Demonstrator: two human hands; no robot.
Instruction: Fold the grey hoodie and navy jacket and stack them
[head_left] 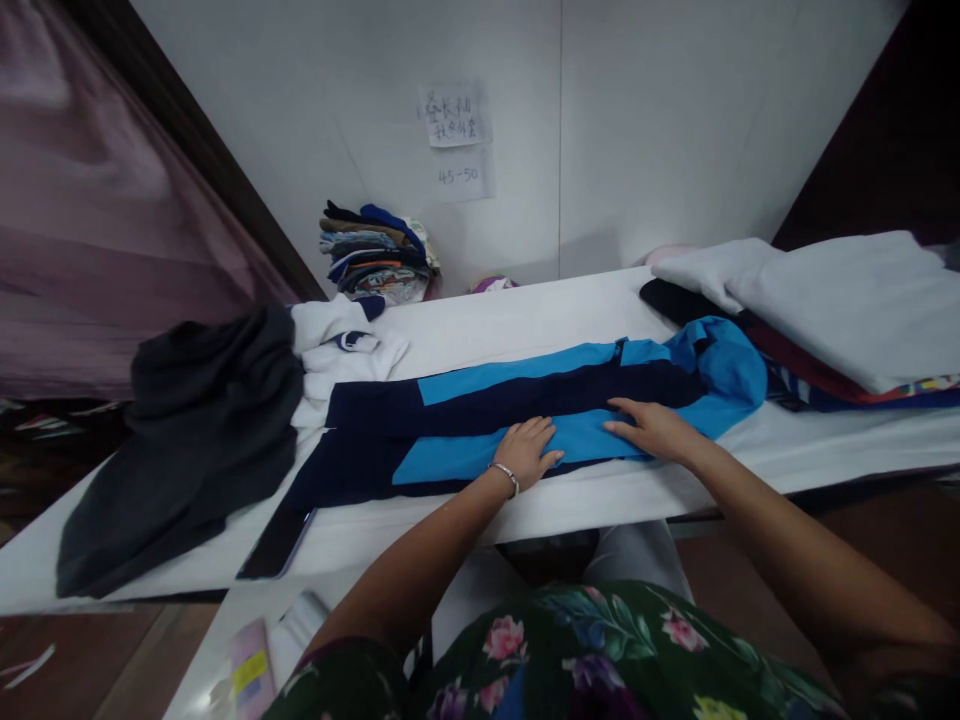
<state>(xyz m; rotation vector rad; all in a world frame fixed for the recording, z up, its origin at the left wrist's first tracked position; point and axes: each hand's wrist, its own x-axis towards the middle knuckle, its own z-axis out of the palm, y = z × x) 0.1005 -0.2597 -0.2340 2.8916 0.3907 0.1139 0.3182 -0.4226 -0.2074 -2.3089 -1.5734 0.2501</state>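
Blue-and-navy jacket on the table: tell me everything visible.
The jacket is navy with bright blue panels, in smooth, synthetic-looking fabric. It lies flattened lengthwise along the white padded table, with a bunched bright blue part, apparently a hood, at the right end and a narrow navy end at the left. The left hand and right hand rest flat on its near blue panel. Its exact folds are hard to tell.

One navy-and-blue jacket (525, 390), laid flat on white table (525, 330); left hand (526, 452), silver bangle (504, 477) at wrist, and right hand (652, 430) resting on it. Folded clothes stack (379, 255) against far wall.
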